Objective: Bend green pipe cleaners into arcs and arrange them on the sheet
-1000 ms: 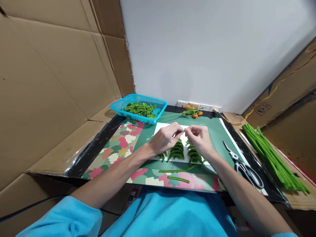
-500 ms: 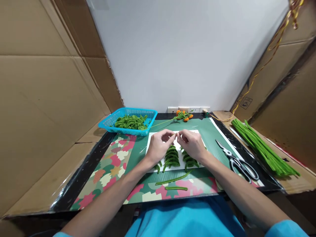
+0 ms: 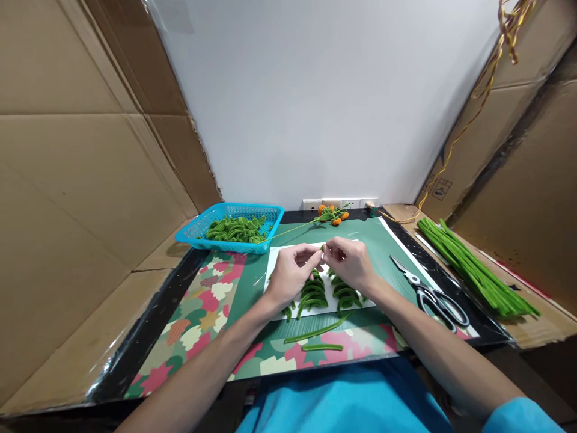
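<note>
Head cam: pinching a tiny green bit [image 3: 322, 247] between left hand [image 3: 292, 272] and right hand [image 3: 350, 262], fingertips only.
Got it held over the sheet [image 3: 271, 260], near some curved strips [image 3: 313, 293], with scissors [image 3: 420, 286] off right, basket [image 3: 225, 246] back left.

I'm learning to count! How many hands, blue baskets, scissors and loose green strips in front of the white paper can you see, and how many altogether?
Hands: 2
Green strips: 2
Basket: 1
Scissors: 1
Total: 6
</note>
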`<state>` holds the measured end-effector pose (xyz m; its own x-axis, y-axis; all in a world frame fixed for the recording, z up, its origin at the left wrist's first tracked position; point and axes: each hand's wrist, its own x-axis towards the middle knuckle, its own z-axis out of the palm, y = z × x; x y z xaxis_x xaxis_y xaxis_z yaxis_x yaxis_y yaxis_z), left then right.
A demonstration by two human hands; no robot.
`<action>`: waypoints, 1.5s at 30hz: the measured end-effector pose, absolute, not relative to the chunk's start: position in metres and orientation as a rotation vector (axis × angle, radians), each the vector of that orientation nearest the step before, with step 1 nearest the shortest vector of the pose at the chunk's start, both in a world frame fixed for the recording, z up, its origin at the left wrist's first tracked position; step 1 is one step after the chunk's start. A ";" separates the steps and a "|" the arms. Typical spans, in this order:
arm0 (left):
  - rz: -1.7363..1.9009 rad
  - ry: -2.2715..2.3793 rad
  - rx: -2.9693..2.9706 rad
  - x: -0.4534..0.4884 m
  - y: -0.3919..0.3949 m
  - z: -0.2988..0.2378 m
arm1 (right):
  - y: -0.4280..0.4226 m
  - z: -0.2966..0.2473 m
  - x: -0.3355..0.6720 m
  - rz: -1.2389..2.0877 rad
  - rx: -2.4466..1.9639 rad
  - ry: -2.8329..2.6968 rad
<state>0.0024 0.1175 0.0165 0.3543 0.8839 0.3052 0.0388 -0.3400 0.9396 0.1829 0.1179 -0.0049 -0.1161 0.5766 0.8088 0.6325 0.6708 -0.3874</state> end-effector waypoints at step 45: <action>1.246 0.979 1.790 0.001 0.117 0.018 | 0.110 -0.002 0.180 -0.567 -0.861 -1.939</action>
<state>0.0013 0.1167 0.0183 0.2393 0.8864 0.3962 0.1749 -0.4407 0.8805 0.1797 0.1102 -0.0025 -0.3419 0.3394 0.8763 0.7578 0.6510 0.0436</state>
